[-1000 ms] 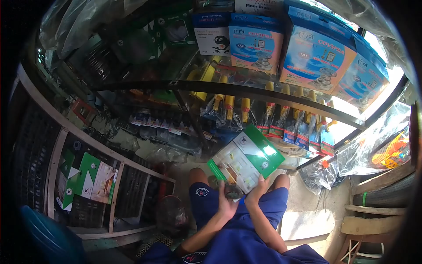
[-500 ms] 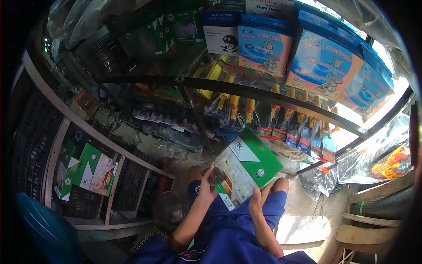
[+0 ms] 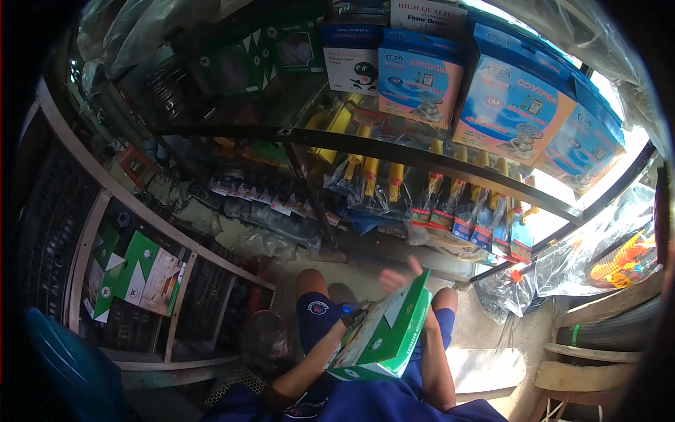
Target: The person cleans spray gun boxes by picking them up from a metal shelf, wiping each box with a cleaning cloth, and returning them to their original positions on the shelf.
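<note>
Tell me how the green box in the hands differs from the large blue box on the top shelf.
The green box is green and white; the large blue box is blue with orange. The green box is tilted in the left hand; the large blue box stands on a shelf, face forward. Both are printed cartons.

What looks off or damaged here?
Nothing looks damaged or spilled. Only the green-and-white box is askew: it is tipped up on edge over the lap, with the left hand at its near edge and the right hand open behind its top corner.
</note>
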Tool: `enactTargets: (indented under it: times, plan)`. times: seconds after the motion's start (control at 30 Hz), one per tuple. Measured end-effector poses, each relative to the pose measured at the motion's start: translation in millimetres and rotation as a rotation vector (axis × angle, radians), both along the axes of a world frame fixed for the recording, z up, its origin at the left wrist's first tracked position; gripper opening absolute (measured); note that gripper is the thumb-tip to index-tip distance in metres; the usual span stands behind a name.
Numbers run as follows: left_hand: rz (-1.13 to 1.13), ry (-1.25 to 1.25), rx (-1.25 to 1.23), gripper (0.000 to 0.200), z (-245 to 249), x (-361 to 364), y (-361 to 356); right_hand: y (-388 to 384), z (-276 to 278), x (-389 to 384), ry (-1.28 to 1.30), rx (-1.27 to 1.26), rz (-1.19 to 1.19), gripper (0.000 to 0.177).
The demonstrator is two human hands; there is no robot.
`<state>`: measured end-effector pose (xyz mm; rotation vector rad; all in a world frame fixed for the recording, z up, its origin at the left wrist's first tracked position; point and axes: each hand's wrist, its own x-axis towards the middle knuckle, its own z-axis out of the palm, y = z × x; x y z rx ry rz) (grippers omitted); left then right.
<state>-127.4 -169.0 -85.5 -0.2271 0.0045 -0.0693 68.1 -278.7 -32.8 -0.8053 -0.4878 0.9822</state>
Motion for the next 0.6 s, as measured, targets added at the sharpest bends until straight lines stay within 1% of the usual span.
enactTargets:
  times: [0.07,0.1,0.13,0.2,0.23,0.27,0.33,0.37,0.47,0.5,0.57,0.6]
  plan:
    - [-0.026,-0.011,0.004,0.058,5.5,-0.4,-6.3,-12.0,-9.2,-2.6,0.189,0.034,0.27,0.095]
    - [-0.038,-0.013,0.012,0.058,8.0,0.4,-8.6,-9.9,-26.3,-7.7,-0.093,0.1,0.24,0.073]
    - [-0.045,-0.012,0.023,0.059,12.1,2.6,-8.4,-12.9,-59.0,-8.5,-0.089,-0.094,0.178,0.071]
    - [-0.058,0.002,0.074,0.06,23.7,8.5,-6.4,-18.3,-70.1,-21.9,-0.099,-0.127,-0.123,0.071]
    - [-0.06,0.014,0.127,0.06,34.9,12.5,-3.9,-14.0,-52.5,-26.9,-0.114,-0.238,-0.241,0.069]
    - [-0.058,0.038,0.193,0.061,41.4,14.0,-1.9,-14.2,-41.1,-23.2,-0.144,-0.246,-0.284,0.071]
    - [0.024,0.254,0.397,0.065,20.3,12.2,13.1,-6.8,-16.2,-13.3,-0.208,-0.249,-0.368,0.075]
    - [0.07,0.362,0.501,0.066,9.5,8.2,22.0,-3.9,1.3,-7.9,-0.278,-0.2,-0.399,0.076]
    - [0.209,0.432,0.23,0.055,31.8,-10.2,49.4,-1.0,32.8,6.4,-0.353,-0.251,-0.474,0.073]
    - [0.272,0.482,0.402,0.048,42.0,-13.0,58.7,0.2,29.9,15.0,-0.491,-0.19,-0.477,0.072]
    - [0.394,0.585,0.742,0.035,60.1,-16.1,69.3,1.6,46.7,20.4,-0.497,-0.254,-0.456,0.07]
    - [0.476,0.629,0.832,0.035,65.5,-15.1,68.7,2.3,58.4,21.1,-0.497,-0.288,-0.442,0.07]
